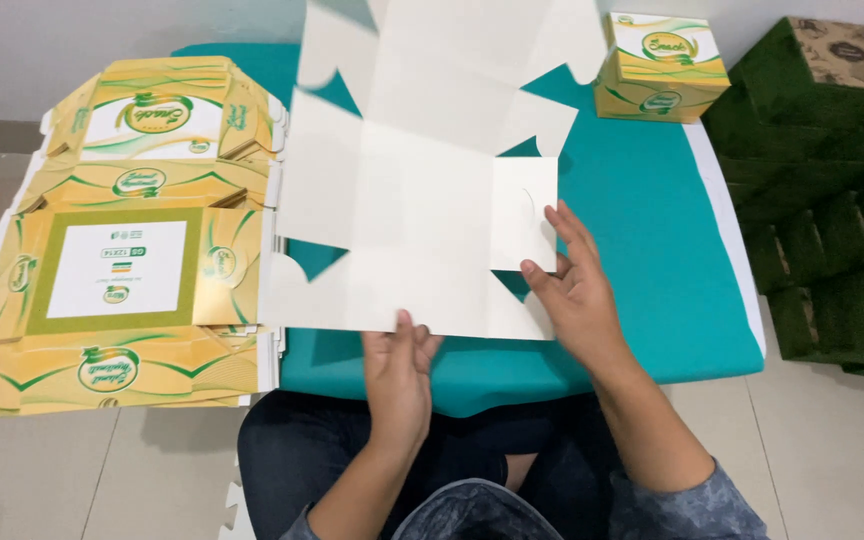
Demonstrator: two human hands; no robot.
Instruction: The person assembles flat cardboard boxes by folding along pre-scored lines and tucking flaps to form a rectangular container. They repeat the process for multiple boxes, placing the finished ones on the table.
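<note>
Leftmost, a stack of flat printed cartons (122,240), yellow with green trim and a white panel in the middle, lies unfolded with its printed side up, partly on the floor (42,470) and against the left edge of the teal counter (652,230). Just beside it, and overlapping its right edge a little, a single unfolded carton blank (412,210) is spread white side up across the middle of the counter, its flaps fanning out toward the far wall.

At the blank's near edge the left hand (397,375) grasps the cardboard, thumb on top and the fingers tucked beneath the edge. To the right of it, the right hand (572,290) rests on the blank's right side, its fingers lying flat and spread against the small square side flap (524,212), thumb on the panel next to it; it presses rather than clenches.

Farther right, at the far corner of the counter, one finished box (662,65) in the same yellow and green stands closed, well apart from both hands. Beyond the counter's right edge, dark green cartons (832,200) are stacked in stepped piles on the floor.
</note>
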